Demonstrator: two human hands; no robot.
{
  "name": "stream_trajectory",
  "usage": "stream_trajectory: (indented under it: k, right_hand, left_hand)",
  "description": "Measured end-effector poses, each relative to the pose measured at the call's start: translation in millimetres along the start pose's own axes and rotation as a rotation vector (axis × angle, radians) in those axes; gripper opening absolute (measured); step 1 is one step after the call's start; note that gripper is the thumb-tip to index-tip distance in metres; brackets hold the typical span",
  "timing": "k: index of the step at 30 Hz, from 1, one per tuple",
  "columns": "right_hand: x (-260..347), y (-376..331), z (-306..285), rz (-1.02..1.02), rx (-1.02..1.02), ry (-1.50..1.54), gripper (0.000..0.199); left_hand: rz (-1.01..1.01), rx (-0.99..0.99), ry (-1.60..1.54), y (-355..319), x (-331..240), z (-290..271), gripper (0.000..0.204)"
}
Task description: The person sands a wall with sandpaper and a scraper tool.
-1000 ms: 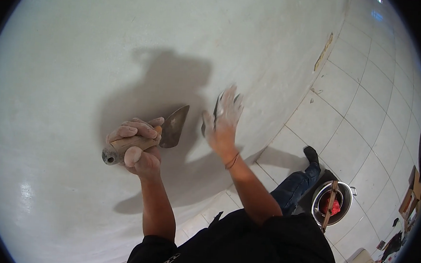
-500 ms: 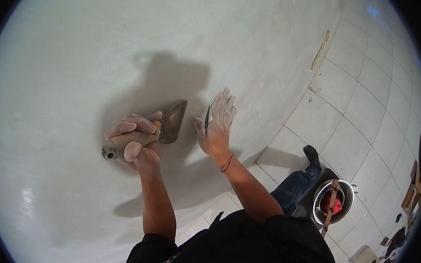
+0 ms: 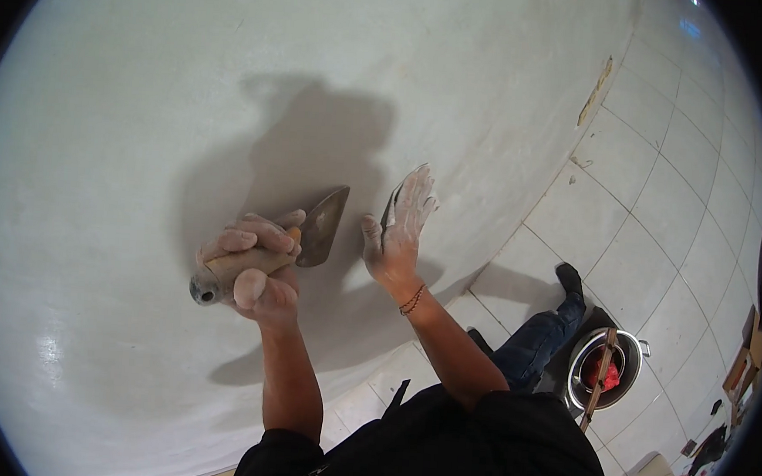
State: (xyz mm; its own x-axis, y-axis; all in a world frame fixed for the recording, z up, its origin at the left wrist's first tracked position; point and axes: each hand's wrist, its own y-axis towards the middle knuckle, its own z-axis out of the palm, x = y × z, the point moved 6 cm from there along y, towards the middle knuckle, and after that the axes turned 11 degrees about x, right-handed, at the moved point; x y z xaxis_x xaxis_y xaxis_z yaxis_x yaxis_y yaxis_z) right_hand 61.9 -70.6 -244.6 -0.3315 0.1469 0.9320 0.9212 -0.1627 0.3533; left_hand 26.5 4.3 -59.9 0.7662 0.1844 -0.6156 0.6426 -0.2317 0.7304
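Observation:
My left hand (image 3: 261,270) is wrapped round the thick, worn handle of a trowel (image 3: 324,226), with its dark metal blade pointing up and right in front of the whitish wall (image 3: 143,136). The handle's butt end, with a dark hole, points down and left. My right hand (image 3: 407,218), coated in white powder, has its fingers stretched out together near the wall. Between its thumb and fingers shows the dark edge of a thin flat plate (image 3: 392,205); the palm hides the rest.
White floor tiles (image 3: 616,169) run along the wall's base at right. A metal pot (image 3: 575,372) holding a smaller bowl and something red stands by my leg, with a wooden strip (image 3: 599,382) across it. A cardboard box (image 3: 749,356) and scattered items lie farther right.
Both hands and the trowel sit slightly farther right and lower in the picture. The wall's edge has shifted right too, so the view has turned a little. Both holds look the same.

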Motion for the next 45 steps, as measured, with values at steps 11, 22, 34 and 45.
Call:
stream_trajectory:
  k: [11, 22, 34, 45]
  right_hand:
    - [10, 27, -17, -0.013, 0.083, -0.122, 0.086]
    - [14, 41, -28, -0.033, 0.041, -0.078, 0.085]
    - [38, 60, -34, -0.224, -0.04, -0.195, 0.088]
    - [23, 17, -17, -0.156, 0.019, -0.149, 0.083]
  left_hand:
    - [0.01, -0.079, -0.063, -9, -1, -10, 0.04]
    - [0.035, -0.024, -0.015, 0, -5, -8, 0.056]
    - [0.031, -0.02, -0.036, 5, -6, -13, 0.052]
    - [0.038, 0.021, -0.027, 2, -4, -5, 0.052]
